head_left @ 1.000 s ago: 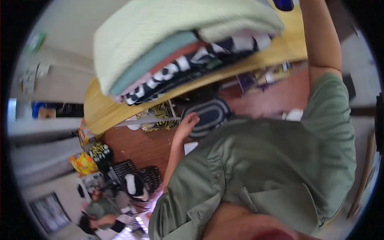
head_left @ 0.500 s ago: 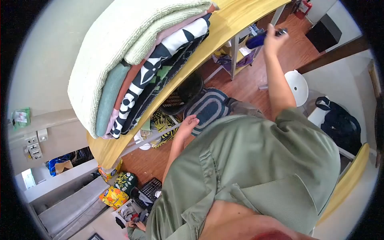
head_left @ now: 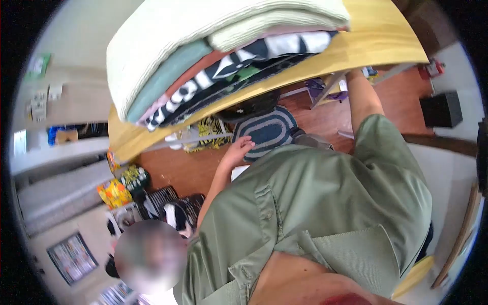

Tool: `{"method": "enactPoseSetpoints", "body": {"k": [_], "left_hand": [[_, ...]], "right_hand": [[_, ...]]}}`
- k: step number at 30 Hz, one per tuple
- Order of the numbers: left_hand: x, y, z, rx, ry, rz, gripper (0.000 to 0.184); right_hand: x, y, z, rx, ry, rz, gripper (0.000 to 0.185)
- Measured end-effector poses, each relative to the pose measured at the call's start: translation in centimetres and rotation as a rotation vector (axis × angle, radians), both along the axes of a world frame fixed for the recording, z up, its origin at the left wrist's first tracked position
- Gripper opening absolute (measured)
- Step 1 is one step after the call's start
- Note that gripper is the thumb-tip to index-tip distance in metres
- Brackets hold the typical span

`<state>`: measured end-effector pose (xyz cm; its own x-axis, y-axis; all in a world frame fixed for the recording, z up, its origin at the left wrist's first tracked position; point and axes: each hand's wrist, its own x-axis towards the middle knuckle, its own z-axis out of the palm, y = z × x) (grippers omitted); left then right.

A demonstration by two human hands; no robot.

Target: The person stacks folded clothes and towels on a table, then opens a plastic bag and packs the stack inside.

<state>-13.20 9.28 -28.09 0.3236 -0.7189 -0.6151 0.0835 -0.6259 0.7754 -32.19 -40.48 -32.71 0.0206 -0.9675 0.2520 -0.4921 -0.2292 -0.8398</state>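
Note:
My left hand hangs in front of my body, fingers loosely bent and a little apart, with nothing in it. My right forearm reaches to the wooden tabletop; the hand itself is hidden at or under its edge, so I cannot see its fingers or anything in them. On the tabletop lies a stack of folded textiles: a thick cream ribbed one on top, then a teal one, a rust one, and a black-and-white patterned one.
Below the table are an oval blue-grey rug, a black basket and a yellow-black patterned bag. A black box stands at right. Another person is at lower left, near a yellow bag.
My right hand, which held a dark blue object above the floor, has moved in behind the table edge. The view has turned, and the other person shows more. My left hand stays nearly still.

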Motion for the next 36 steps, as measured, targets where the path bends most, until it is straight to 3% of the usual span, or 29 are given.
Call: {"method": "enactPoseSetpoints", "body": {"k": [2,3,7,8,9,13,15,16,17,19,20,21,23,24,25,26,28,29,32,34,36], "left_hand": [[-1.3,-0.1,2.3,0.067,0.129,0.173,0.051],[-1.1,0.7,1.6,0.051,0.0,0.11,0.051],[-1.8,4.3,-0.1,0.034,-0.184,0.272,0.054],[-2.3,5.7,-1.5,0.041,-0.237,0.339,0.054],[-2.9,6.3,0.1,0.095,-0.32,0.372,0.055],[-5.5,9.6,-3.5,0.261,-0.453,0.477,0.058],[-7.2,10.3,-1.9,0.299,-0.265,0.584,0.059],[-8.5,11.6,-4.1,0.309,-0.306,0.653,0.057],[-9.6,12.8,-4.7,0.291,-0.173,0.76,0.055],[-12.5,14.8,-6.1,0.269,-0.024,0.9,0.053],[-14.3,16.3,-7.5,0.387,-0.102,0.949,0.051],[-16.0,18.0,-8.2,0.507,-0.181,0.986,0.049],[-19.6,20.9,-7.9,0.694,-0.177,1.225,0.047],[-21.7,22.9,-8.9,0.711,-0.309,1.36,0.05],[-23.0,24.5,-9.0,0.892,-0.244,1.626,0.045],[-24.2,26.3,-9.1,0.97,-0.221,1.87,0.043],[-26.3,30.2,-8.1,1.177,-0.357,2.076,0.028],[-27.1,31.1,-5.0,1.324,-0.485,1.819,0.028],[-29.7,39.0,-11.1,1.505,-0.515,1.982,0.034],[-29.6,41.7,-11.5,1.648,-0.047,1.955,0.039],[-29.4,42.4,-12.5,1.726,-0.051,1.893,0.04]], "right_hand": [[-0.7,0.2,-0.5,-0.02,-0.033,0.024,0.04],[-1.1,0.7,-0.7,-0.036,-0.071,0.035,0.04],[-3.2,7.7,-0.1,-0.102,-0.259,0.184,0.04],[-3.4,11.6,1.3,-0.218,-0.153,0.205,0.03],[-5.4,7.9,-7.2,-0.528,0.123,0.403,0.028],[-1.2,13.2,-11.4,0.288,0.45,1.267,0.026],[3.5,14.8,-12.4,0.546,0.522,1.678,0.025],[5.7,16.0,-12.3,0.63,0.501,1.799,0.025],[8.2,17.1,-12.4,0.703,0.459,1.883,0.024],[11.8,19.9,-8.6,0.926,0.654,1.691,0.021],[12.9,21.5,-7.2,1.112,0.802,1.413,0.017],[13.4,22.0,-7.4,0.971,0.818,1.438,0.016],[13.8,23.6,-7.4,0.943,0.837,1.472,0.015],[14.0,24.5,-7.4,0.918,0.823,1.482,0.014],[14.0,25.3,-7.8,0.912,0.835,1.494,0.014],[13.5,25.8,-8.0,1.005,0.846,1.537,0.013],[12.8,27.3,-8.3,1.092,0.861,1.58,0.013],[12.1,28.0,-8.2,1.051,0.896,1.626,0.012],[11.8,31.1,-7.5,0.963,1.031,1.644,0.013],[12.0,33.3,-6.7,0.889,1.118,1.628,0.014],[12.2,36.1,-5.6,0.853,1.116,1.623,0.015]]}}
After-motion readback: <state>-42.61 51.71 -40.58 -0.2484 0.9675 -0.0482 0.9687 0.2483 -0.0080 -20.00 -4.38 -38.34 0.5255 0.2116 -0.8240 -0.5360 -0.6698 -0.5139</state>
